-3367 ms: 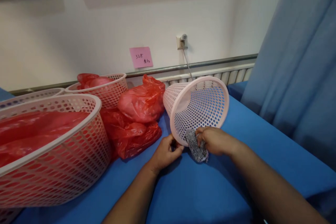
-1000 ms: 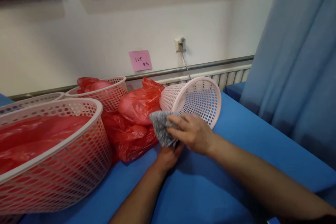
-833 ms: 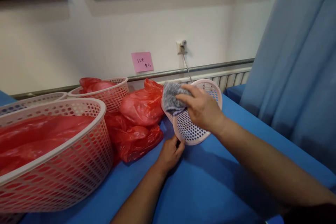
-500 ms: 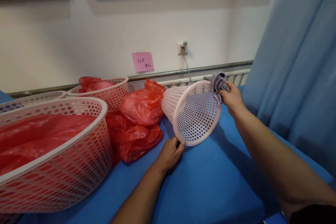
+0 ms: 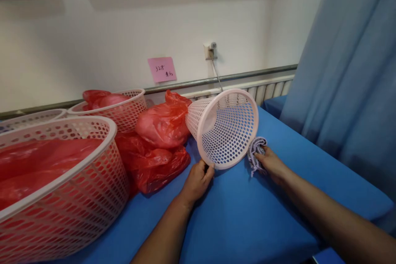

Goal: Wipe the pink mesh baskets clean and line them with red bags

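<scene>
A pale pink perforated plastic basket (image 5: 229,132) lies tilted on its side, its round mouth turned toward me. The fingers of my left hand (image 5: 198,179) are closed on the lower left of its rim. In my right hand (image 5: 272,163) is a bunched grey-purple cloth (image 5: 257,154), gripped near the rim's lower right; whether the cloth touches the basket I cannot tell. Red plastic bags (image 5: 163,126) sit just left of the basket, one of them bulging.
A large pink basket (image 5: 107,132) lined with red plastic fills the left side of the blue-covered table (image 5: 244,222). Behind it stand more baskets, one (image 5: 140,103) with a red bag. A radiator (image 5: 276,88) runs along the wall, and a blue curtain (image 5: 343,90) hangs at right.
My right hand has moved the cloth down from the basket rim's upper right to its lower right. My left hand keeps its hold on the rim. The view has shifted slightly.
</scene>
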`<state>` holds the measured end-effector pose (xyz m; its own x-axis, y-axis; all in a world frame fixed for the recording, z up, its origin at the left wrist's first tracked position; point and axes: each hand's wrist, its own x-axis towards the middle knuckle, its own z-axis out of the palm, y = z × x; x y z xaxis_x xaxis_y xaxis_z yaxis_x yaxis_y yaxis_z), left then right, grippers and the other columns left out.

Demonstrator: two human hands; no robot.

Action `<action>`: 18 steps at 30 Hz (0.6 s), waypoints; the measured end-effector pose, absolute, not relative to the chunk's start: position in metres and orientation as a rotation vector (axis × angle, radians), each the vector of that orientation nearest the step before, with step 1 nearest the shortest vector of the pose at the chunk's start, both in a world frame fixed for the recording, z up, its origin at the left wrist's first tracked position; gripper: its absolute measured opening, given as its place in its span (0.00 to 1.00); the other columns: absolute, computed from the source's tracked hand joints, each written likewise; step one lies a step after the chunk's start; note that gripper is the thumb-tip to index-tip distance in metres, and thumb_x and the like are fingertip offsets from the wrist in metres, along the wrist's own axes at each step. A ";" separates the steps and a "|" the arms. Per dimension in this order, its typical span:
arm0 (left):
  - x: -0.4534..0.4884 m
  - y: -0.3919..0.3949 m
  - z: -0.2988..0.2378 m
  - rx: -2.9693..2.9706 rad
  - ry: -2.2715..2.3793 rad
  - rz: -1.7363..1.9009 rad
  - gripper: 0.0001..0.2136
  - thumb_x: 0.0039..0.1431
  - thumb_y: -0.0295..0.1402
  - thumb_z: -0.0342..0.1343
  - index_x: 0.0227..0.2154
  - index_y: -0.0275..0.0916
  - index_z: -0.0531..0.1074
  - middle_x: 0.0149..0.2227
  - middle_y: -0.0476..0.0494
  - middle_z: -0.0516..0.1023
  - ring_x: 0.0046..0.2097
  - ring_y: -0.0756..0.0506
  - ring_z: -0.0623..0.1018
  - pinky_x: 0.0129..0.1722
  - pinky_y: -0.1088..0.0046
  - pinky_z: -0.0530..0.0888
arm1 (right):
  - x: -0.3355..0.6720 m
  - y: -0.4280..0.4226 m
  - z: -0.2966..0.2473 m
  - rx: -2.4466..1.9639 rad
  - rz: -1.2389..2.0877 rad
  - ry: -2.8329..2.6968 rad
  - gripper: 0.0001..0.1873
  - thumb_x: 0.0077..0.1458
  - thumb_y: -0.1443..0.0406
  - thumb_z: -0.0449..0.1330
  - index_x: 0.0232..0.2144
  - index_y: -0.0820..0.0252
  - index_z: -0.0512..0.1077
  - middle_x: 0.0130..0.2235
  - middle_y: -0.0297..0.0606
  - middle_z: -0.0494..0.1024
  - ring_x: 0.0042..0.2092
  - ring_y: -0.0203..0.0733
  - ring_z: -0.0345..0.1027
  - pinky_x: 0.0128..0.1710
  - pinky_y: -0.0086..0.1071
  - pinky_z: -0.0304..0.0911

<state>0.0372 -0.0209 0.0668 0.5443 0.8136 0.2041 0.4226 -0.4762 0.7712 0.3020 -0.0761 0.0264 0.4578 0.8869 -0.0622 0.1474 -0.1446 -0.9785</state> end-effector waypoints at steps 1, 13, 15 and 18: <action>0.037 -0.021 0.066 2.080 0.990 0.761 0.14 0.67 0.43 0.48 0.33 0.38 0.68 0.25 0.48 0.75 0.29 0.47 0.75 0.31 0.71 0.72 | 0.295 -0.082 0.030 -1.584 0.921 -0.875 0.23 0.53 0.59 0.59 0.51 0.59 0.68 0.33 0.38 0.79 0.28 0.42 0.74 0.27 0.34 0.71; 0.037 -0.020 0.067 2.053 0.916 0.864 0.14 0.66 0.42 0.51 0.44 0.37 0.73 0.41 0.40 0.82 0.44 0.42 0.80 0.48 0.65 0.75 | 0.226 -0.135 0.102 -1.033 1.478 -1.104 0.23 0.53 0.58 0.65 0.50 0.56 0.72 0.38 0.35 0.81 0.33 0.38 0.75 0.37 0.34 0.73; 0.038 -0.021 0.066 2.060 0.914 0.845 0.15 0.67 0.42 0.51 0.44 0.36 0.73 0.41 0.39 0.82 0.43 0.42 0.80 0.47 0.64 0.76 | 0.232 -0.125 0.123 -0.988 1.146 -1.157 0.24 0.56 0.59 0.64 0.55 0.53 0.70 0.43 0.36 0.81 0.39 0.40 0.76 0.43 0.37 0.74; 0.037 -0.022 0.063 2.041 0.877 0.833 0.14 0.65 0.41 0.52 0.44 0.35 0.73 0.41 0.40 0.81 0.40 0.43 0.79 0.44 0.65 0.76 | 0.244 -0.097 0.149 -0.940 0.455 -1.301 0.25 0.57 0.66 0.62 0.58 0.50 0.69 0.55 0.38 0.76 0.57 0.45 0.71 0.60 0.45 0.65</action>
